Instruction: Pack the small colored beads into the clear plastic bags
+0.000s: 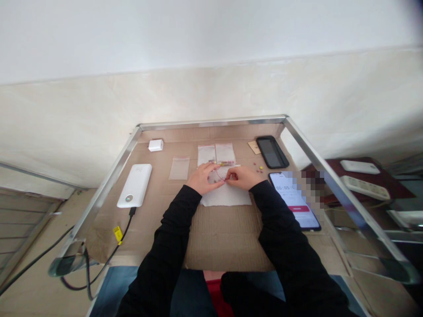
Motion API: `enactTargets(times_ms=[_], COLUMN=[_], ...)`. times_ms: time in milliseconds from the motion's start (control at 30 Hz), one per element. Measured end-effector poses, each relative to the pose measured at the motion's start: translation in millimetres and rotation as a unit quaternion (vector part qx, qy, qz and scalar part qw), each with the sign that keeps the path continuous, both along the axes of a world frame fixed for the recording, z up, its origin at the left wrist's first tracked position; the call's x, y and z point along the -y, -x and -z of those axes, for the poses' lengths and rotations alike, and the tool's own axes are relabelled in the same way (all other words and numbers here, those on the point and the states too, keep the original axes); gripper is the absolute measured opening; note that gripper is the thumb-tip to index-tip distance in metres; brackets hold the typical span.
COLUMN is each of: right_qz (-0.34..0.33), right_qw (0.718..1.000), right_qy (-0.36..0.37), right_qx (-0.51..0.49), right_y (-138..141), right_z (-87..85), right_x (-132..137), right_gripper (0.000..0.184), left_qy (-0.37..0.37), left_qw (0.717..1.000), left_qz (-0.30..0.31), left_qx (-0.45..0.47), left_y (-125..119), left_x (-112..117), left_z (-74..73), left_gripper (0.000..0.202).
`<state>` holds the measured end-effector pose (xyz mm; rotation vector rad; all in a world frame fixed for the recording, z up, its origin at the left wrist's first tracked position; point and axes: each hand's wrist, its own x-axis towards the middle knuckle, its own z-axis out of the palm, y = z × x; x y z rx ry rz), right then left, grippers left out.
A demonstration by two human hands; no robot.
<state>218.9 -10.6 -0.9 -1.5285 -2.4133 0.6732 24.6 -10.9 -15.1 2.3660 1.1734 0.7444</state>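
My left hand (202, 177) and my right hand (243, 177) meet over a white sheet of paper (228, 198). A thin reddish cord (218, 174) curves between them. The right hand's thumb and forefinger are pinched together on the cord. The left hand's fingers are curled around the cord, with thumb and forefinger at its two sides. Just beyond the hands lie two small clear zip bags (206, 152) with small coloured pieces at their lower edge. Several small beads (261, 167), one of them yellow, lie to the right of my right hand.
Another clear zip bag (179, 168) is on the cardboard surface (228, 237). At left are a white power bank (135, 185) with a black cable (127, 226) and a white charger (156, 145). At right are a black case (272, 152) and a phone (291, 193). A metal rail (211, 121) frames the table.
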Motion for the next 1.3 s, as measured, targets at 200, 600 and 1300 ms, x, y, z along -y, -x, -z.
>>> enactTargets(times_ms=[200, 600, 1300], right_qz=[0.021, -0.005, -0.016], right_qw=[0.996, 0.993, 0.999], right_qy=[-0.046, -0.026, -0.032], right_qx=[-0.078, -0.119, -0.029], right_y=[-0.3, 7.7, 16.1], right_z=[-4.7, -1.9, -1.9], right_x=[-0.7, -0.3, 3.7], right_gripper=[0.014, 0.016, 0.026], left_qy=[0.000, -0.001, -0.037], left_qw=[1.000, 1.000, 0.966], left_qz=[0.001, -0.003, -0.137], left_qx=[-0.001, 0.005, 0.217], left_y=[0.1, -0.9, 13.2], left_x=[0.5, 0.7, -4.8], left_z=[-0.3, -0.6, -21.7], left_gripper=[0.051, 0.051, 0.047])
